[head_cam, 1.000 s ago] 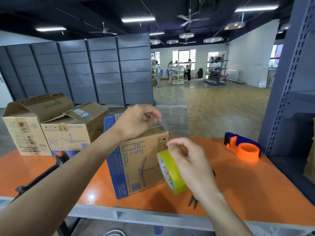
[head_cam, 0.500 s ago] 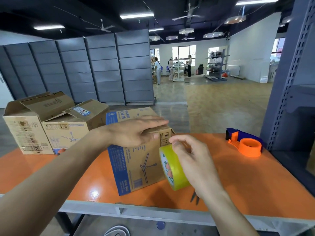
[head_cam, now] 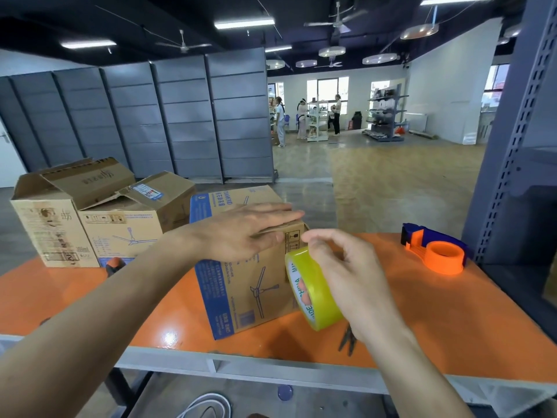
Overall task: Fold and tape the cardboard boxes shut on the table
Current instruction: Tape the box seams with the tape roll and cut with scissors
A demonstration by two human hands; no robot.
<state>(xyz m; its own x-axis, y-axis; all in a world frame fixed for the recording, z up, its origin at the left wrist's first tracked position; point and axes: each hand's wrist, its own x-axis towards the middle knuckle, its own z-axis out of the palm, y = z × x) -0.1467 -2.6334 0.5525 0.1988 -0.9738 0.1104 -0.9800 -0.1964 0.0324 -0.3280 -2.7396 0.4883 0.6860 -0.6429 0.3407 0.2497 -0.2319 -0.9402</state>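
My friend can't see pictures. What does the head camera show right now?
A person's left hand presses flat on a cardboard box on an orange table, while the right hand holds a yellow roll of tape beside it. Two open boxes sit further left, an orange tape dispenser to the right.

At your 3 o'clock: orange-and-blue tape dispenser (head_cam: 437, 251), near a grey slotted rack upright (head_cam: 512, 146). From 10 to 11 o'clock you've got a row of grey panelled shelving backs (head_cam: 156, 122). At 12 o'clock, far off: three people (head_cam: 280, 122), and stocked display shelves (head_cam: 384, 116) toward 1. Overhead: strip lights (head_cam: 244, 23), ceiling fans (head_cam: 182, 45). At 9 o'clock: orange-and-black handle (head_cam: 114, 263), can't tell which tool. At 5 o'clock: dark two-pronged tool tips (head_cam: 346, 342). White cable (head_cam: 208, 404) on the floor at your 6.
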